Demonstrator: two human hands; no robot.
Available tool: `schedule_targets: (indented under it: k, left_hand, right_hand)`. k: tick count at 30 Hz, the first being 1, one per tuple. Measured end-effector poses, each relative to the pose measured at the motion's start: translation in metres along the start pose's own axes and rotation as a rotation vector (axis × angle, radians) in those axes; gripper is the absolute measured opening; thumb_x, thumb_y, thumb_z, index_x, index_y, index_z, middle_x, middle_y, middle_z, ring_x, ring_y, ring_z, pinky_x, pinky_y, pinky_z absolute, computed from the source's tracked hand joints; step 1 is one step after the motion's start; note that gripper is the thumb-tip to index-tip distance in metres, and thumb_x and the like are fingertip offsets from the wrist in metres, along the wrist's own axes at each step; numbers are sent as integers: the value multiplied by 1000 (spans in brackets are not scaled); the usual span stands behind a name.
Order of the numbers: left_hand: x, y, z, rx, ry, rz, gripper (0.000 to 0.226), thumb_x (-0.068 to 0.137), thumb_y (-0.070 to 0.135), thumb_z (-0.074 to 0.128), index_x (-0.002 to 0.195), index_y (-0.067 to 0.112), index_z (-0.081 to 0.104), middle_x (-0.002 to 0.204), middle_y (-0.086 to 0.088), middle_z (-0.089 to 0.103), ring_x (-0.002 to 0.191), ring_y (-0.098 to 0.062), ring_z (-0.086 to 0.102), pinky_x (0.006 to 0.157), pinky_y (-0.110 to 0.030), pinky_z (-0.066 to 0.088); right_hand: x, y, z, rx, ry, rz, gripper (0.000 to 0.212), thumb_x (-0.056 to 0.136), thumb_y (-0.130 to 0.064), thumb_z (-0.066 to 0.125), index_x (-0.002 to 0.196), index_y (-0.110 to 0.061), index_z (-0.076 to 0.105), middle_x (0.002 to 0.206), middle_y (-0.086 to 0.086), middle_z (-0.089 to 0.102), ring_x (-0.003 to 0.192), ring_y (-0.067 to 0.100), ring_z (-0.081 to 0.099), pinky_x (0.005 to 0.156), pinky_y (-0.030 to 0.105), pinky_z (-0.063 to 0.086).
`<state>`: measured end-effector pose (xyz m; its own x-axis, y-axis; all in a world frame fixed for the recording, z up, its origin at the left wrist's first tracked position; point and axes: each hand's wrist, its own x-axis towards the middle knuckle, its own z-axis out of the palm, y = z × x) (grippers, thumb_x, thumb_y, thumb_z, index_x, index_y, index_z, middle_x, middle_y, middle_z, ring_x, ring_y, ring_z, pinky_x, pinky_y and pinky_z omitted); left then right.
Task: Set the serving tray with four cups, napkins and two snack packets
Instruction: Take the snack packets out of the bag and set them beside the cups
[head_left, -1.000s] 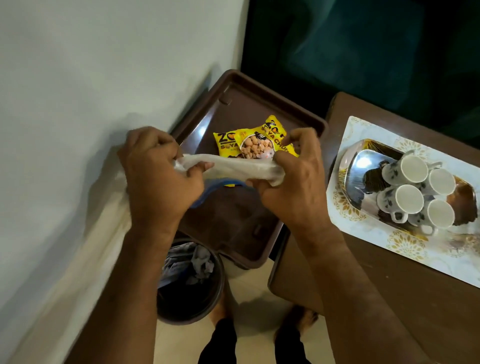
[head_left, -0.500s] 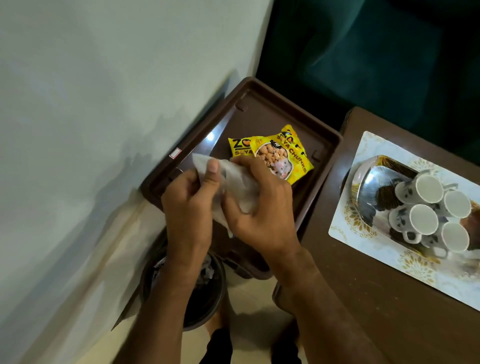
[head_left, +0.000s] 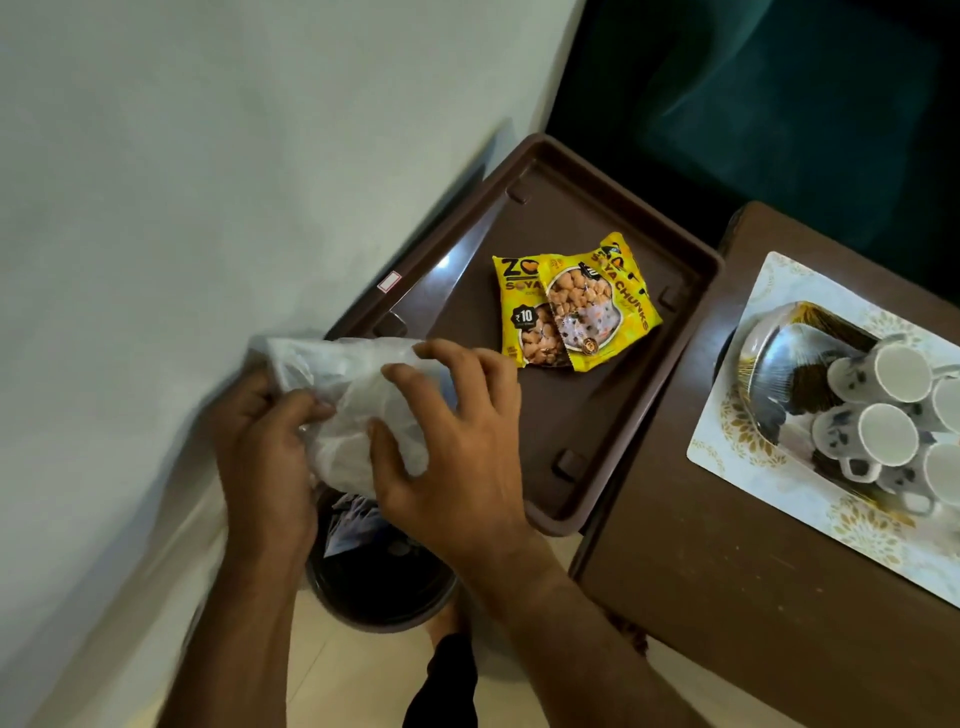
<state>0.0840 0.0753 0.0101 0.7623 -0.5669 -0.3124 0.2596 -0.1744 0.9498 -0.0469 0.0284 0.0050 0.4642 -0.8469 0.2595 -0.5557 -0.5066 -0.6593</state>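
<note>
A white napkin (head_left: 353, 410) is bunched between my hands over the near left corner of the brown plastic tray (head_left: 613, 436). My left hand (head_left: 265, 457) grips its left side. My right hand (head_left: 457, 447) rests on top of it with fingers spread, thumb pressing into the cloth. Two yellow soya chunks packets (head_left: 571, 306) lie overlapping on the brown tray. To the right, a shiny serving tray (head_left: 779, 374) holds several white cups (head_left: 883, 431) lying close together.
The serving tray sits on a patterned placemat (head_left: 737, 441) on a dark wooden table (head_left: 727, 597). A round dark bin (head_left: 379, 587) with scraps stands on the floor below my hands. A pale wall (head_left: 208, 182) fills the left; dark green fabric (head_left: 779, 104) is behind.
One second ago the napkin was stretched between both hands in front of the packets. It is now bunched up nearer the tray's near left corner, and my right fingers have spread over it.
</note>
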Motion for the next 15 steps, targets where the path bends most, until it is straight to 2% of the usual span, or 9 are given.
schedule_targets:
  k: [3,6,8,10,13,15]
  left_hand:
    - [-3,-6,-17,-58,4,-57,36,75,-10,49,66,20,68,64,4,67,61,-13,65,56,-20,54]
    - [-7,-18,-31,-172,-71,-179,37,82,-13,43,80,15,67,77,-5,72,71,-19,72,64,-25,61]
    - [-10,-34,-39,-208,-133,-275,35,90,-13,44,95,10,70,94,-12,75,86,-26,74,68,-29,63]
    - [-13,-56,-47,-123,-155,-343,30,96,-7,50,112,9,70,110,-15,74,98,-29,74,69,-29,63]
    - [-18,-94,-57,-24,-168,-441,32,101,4,55,131,12,63,114,-11,75,104,-27,75,70,-29,64]
    - [-17,-118,-63,-97,-169,-597,26,103,13,55,127,15,64,112,-11,78,98,-22,78,71,-29,64]
  right_hand:
    - [-15,-8,11,137,-168,44,54,86,-41,70,133,-18,58,148,13,43,134,29,45,98,47,53]
    - [-28,-10,24,219,-284,72,64,85,-38,73,141,-18,50,153,10,37,137,26,46,103,43,55]
    - [-33,-7,34,247,-324,121,64,84,-30,76,141,-19,49,148,5,40,131,21,51,102,39,57]
    - [-40,-4,44,234,-354,160,60,84,-19,76,138,-18,50,140,1,43,120,18,57,97,36,60]
    - [-53,7,62,191,-402,240,55,83,-9,72,132,-23,52,130,-3,42,104,21,64,88,33,62]
    - [-65,16,76,166,-454,299,52,83,-9,70,128,-26,51,127,-5,47,103,23,66,86,27,59]
